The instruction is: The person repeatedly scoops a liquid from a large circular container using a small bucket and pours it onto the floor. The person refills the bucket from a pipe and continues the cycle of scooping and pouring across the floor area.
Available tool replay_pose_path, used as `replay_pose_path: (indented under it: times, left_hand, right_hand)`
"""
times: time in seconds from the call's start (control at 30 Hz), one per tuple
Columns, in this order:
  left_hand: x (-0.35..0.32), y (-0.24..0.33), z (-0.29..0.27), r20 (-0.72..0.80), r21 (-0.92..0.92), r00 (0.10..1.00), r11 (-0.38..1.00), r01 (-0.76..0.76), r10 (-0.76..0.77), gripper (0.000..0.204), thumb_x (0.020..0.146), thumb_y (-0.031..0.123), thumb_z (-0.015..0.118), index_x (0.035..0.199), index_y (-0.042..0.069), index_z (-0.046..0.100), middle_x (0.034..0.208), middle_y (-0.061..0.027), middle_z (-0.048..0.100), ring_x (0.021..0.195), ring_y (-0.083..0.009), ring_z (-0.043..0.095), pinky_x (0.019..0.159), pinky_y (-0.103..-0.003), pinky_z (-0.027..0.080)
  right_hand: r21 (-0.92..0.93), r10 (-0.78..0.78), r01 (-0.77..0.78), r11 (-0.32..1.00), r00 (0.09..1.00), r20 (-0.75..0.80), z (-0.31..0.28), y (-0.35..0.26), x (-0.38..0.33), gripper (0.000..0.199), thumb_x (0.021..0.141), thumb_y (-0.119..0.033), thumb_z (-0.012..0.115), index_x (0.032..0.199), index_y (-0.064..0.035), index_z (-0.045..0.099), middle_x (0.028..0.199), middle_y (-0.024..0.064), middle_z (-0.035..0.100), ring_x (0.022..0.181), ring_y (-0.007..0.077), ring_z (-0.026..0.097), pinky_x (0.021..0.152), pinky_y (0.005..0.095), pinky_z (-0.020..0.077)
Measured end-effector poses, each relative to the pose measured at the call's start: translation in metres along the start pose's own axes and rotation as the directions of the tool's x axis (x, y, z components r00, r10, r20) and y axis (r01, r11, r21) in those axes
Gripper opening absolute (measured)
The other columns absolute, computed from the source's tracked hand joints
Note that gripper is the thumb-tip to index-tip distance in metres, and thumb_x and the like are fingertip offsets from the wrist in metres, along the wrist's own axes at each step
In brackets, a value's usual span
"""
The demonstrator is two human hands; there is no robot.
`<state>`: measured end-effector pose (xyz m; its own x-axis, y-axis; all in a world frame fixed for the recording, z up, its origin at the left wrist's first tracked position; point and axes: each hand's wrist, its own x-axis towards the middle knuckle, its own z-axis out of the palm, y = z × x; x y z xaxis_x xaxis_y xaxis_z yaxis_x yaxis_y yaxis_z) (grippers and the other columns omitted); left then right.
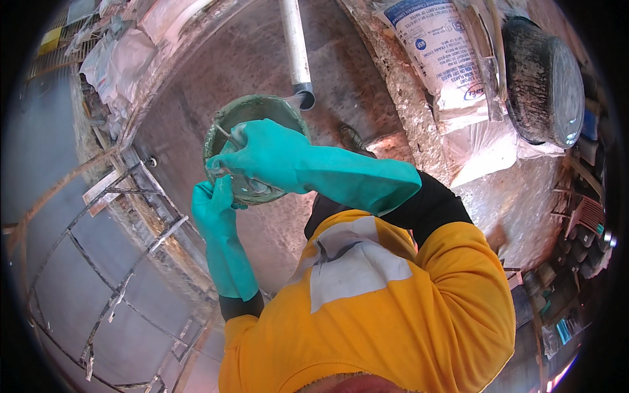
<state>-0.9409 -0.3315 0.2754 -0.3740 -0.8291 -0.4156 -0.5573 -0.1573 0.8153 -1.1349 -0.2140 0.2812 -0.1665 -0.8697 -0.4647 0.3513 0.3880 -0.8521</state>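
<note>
Green bucket (pixel 252 124), dirty, sits under the mouth of the white pipe (pixel 296 49); pipe end just above the bucket's far rim, a thin stream of water falling from it into the bucket. Left hand (pixel 213 203), teal glove, closed around the bucket's near rim from below, fingers curled on the edge. Right hand (pixel 265 154), teal glove, lies across the bucket's opening, fingers bent over the near-left rim; it covers most of the bucket's inside, so the contents cannot be made out. A thin metal bail (pixel 226 134) shows at the bucket's left rim, beside the right fingers. Right forearm in the long glove and an orange sleeve (pixel 419 275) cross the view right of the bucket and hide the ground there. Left of the bucket: rusty metal frame (pixel 131 216) over a grey surface. Right of the bucket, well apart: white printed sack (pixel 436 46), and beyond it a blackened pot (pixel 544 82).
</note>
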Motion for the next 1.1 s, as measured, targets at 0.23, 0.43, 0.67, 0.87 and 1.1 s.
replay_pose_path:
  times: [0.23,0.43,0.67,0.87,1.1]
  left_hand:
    - [-0.005,0.009,0.011,0.029,0.042,0.999,0.998,-0.04,0.038,0.032,0.089,0.025,0.077,0.087,0.005,0.052,0.074,-0.0071,0.061,0.057,-0.014,0.057,0.049,-0.031,0.048]
    - [-0.003,0.0,0.013,0.07,0.079,0.993,0.992,-0.099,0.094,0.029,0.088,0.024,0.076,0.092,0.003,0.056,0.079,-0.006,0.062,0.061,-0.0159,0.059,0.052,-0.033,0.051]
    - [-0.006,0.002,0.028,0.038,0.135,0.989,0.98,-0.145,0.141,0.042,0.087,0.037,0.077,0.086,0.004,0.051,0.074,-0.0051,0.059,0.058,-0.0117,0.055,0.05,-0.03,0.049]
    - [-0.007,0.002,0.044,0.027,0.172,0.987,0.972,-0.16,0.158,0.051,0.085,0.046,0.079,0.083,0.005,0.049,0.072,-0.0035,0.056,0.059,-0.01,0.054,0.049,-0.028,0.048]
    - [-0.008,-0.003,0.064,0.046,0.165,0.993,0.979,-0.116,0.11,0.016,0.094,0.014,0.067,0.091,0.005,0.054,0.075,-0.0062,0.062,0.061,-0.0139,0.06,0.052,-0.03,0.05]
  right_hand:
    - [0.056,-0.033,0.034,0.998,0.999,-0.017,-0.008,0.011,-0.007,0.05,0.082,-0.052,0.071,0.094,-0.004,0.066,0.09,0.0148,0.069,0.083,0.0284,0.067,0.078,0.0406,0.0509]
    - [0.165,-0.079,0.095,0.982,0.992,-0.097,-0.005,0.025,-0.01,0.048,0.08,-0.047,0.076,0.07,-0.0075,0.05,0.066,0.0051,0.054,0.063,0.0139,0.053,0.058,0.0335,0.0422]
    - [0.133,-0.049,0.059,0.989,0.996,-0.08,-0.012,0.033,-0.017,0.046,0.082,-0.05,0.072,0.081,-0.0058,0.061,0.079,0.0123,0.067,0.073,0.0234,0.065,0.07,0.0379,0.0499]
    - [0.291,-0.054,0.067,0.954,0.997,-0.05,-0.018,0.037,-0.028,0.037,0.085,-0.041,0.072,0.082,-0.0053,0.06,0.074,0.009,0.067,0.067,0.0176,0.064,0.064,0.0329,0.0497]
    - [0.381,-0.035,0.057,0.923,0.997,-0.065,-0.024,0.044,-0.037,0.035,0.088,-0.037,0.072,0.081,-0.0065,0.057,0.071,0.0065,0.065,0.063,0.0134,0.063,0.058,0.0301,0.0488]
